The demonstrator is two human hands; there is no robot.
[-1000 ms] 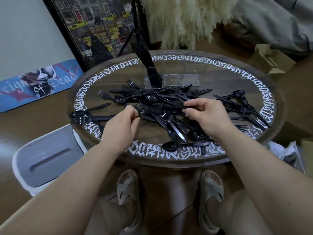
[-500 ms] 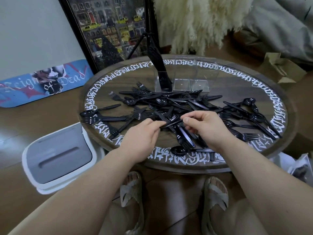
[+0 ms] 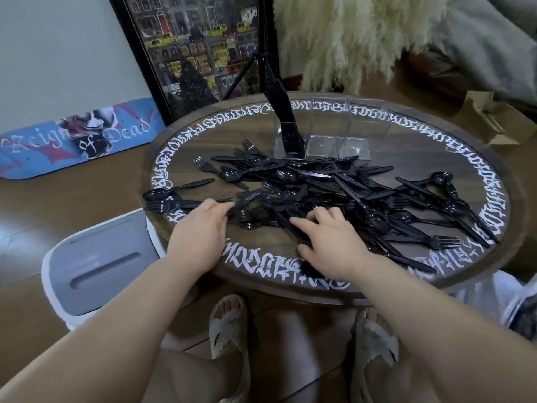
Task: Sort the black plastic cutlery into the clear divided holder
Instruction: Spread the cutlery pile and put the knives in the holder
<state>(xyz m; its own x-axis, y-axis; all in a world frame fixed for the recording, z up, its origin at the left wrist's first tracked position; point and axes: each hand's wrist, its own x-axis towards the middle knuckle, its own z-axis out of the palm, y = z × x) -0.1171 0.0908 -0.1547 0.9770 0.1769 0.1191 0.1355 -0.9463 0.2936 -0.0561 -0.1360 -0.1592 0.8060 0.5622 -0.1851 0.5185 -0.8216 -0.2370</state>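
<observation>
Picking step: left hand [image 3: 200,228] pinches a piece from cutlery pile [image 3: 319,193], right hand [image 3: 328,237] spread flat; next, lift to holder [image 3: 328,132].

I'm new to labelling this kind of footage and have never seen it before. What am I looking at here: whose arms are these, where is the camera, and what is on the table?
There is no machine: a person wears a wide-angle camera on the head, looking forward and down, so the arms are their own. The left hand grips a few black pieces at the near edge of the cutlery pile, a heap of plastic forks, spoons and knives on the round table. The right hand lies on the pile with spread fingers; whether it holds anything is unclear. At the far side stands the clear divided holder; only its left compartment holds cutlery.
</observation>
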